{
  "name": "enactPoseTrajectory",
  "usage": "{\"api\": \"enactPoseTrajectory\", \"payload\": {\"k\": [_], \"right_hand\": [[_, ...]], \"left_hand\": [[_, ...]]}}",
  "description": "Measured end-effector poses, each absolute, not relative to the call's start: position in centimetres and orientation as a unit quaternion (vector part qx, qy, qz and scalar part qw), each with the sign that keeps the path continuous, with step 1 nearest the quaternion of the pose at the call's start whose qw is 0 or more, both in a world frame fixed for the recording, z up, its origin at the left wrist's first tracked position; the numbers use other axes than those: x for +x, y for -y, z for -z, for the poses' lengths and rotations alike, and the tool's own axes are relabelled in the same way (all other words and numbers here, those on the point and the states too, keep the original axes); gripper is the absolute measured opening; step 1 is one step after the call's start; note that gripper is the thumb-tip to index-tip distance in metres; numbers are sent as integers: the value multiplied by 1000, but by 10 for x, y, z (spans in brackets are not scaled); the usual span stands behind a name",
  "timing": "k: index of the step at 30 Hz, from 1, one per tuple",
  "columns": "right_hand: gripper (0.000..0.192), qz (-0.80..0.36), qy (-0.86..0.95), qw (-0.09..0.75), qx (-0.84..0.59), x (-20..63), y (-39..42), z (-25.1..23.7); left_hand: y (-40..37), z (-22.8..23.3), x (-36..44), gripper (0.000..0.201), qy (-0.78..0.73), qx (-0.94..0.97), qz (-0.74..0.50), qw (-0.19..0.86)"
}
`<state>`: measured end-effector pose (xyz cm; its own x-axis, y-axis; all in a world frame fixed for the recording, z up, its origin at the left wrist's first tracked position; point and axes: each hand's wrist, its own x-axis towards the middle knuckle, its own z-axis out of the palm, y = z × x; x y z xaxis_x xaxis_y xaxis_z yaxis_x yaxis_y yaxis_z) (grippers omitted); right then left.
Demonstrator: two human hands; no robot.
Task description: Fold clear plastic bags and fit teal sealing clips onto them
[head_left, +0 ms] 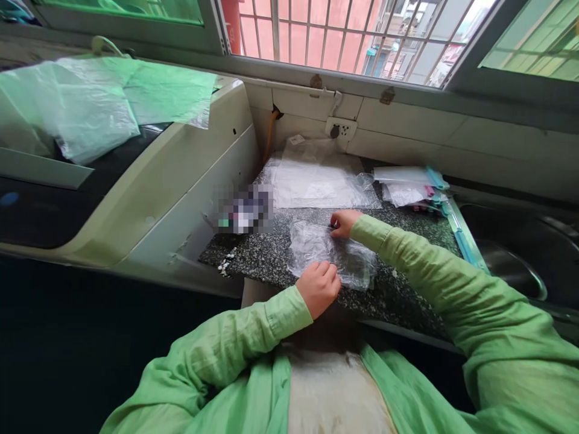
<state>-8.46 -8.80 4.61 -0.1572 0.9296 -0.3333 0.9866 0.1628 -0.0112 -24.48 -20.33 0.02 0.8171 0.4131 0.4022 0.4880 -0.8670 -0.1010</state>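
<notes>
A clear, crinkled plastic bag (312,244) lies on the speckled dark stone counter (266,256) in front of me. My left hand (319,288) is at the bag's near edge, its fingers curled down and closed on the plastic. Across from it, my right hand (344,223) pinches the bag's far edge between thumb and fingers. The fingertips of both hands are partly hidden. Behind the bag lies a flat stack of larger clear plastic bags (316,178), apart from my hands.
At the back right are zip bags with blue and pink sliders (409,181), beside a metal sink (515,265). A blurred-out item (246,208) sits at the counter's left. Left stands a cream appliance (190,181) with plastic sheets (99,108) on top. A socket (341,128) is on the wall.
</notes>
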Motion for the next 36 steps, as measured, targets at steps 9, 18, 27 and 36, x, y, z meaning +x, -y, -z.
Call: {"api": "enactPoseTrajectory", "payload": {"k": [9,18,27,36], "right_hand": [[7,178,-737,134,638,-77,98,-47],[27,475,-588,-144,639,-41,128,-48],[46,564,-456,-377,576,-36,156,-47],[43,520,-425,-490,556,-43,168,-48]], "left_hand": [[195,2,-266,16,200,-929,267,160],[171,-2,-297,12,240,-879,376,167],[150,-12,-296,14,259,-850,435,144],[141,-18,-293,15,275,-831,480,52]]}}
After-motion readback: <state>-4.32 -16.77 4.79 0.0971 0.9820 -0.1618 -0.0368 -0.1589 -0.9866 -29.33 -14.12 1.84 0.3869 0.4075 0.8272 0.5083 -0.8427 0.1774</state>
